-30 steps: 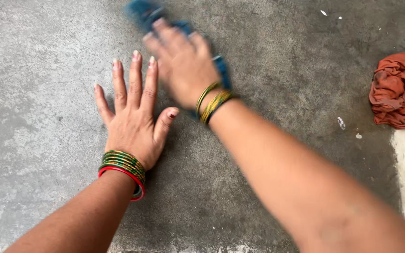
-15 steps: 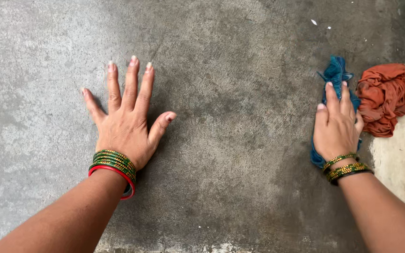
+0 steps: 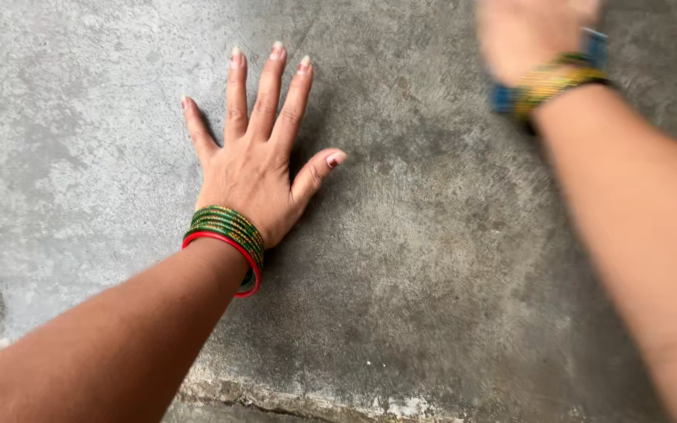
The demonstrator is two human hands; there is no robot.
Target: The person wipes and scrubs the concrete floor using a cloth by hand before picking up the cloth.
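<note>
1. We are pressing our left hand (image 3: 256, 168) flat on the grey concrete floor (image 3: 401, 258), palm down, with all fingers spread wide and holding nothing
2. We are wearing green and gold bangles with one red bangle (image 3: 227, 239) on the left wrist, and they are lying just behind the hand
3. Our right hand (image 3: 530, 31) is showing at the top right, blurred and partly cut by the upper edge, so we cannot tell how far its fingers are opening or closing
4. A blue cloth (image 3: 593, 47) is showing as small blue patches beside and under the right wrist; it is lying close against the hand, but we cannot tell if the hand is gripping it or only pressing on it
5. Yellow and green bangles (image 3: 558, 78) are sitting on the right wrist, touching the blue patches
6. The two hands are staying well apart, with bare floor between them
</note>
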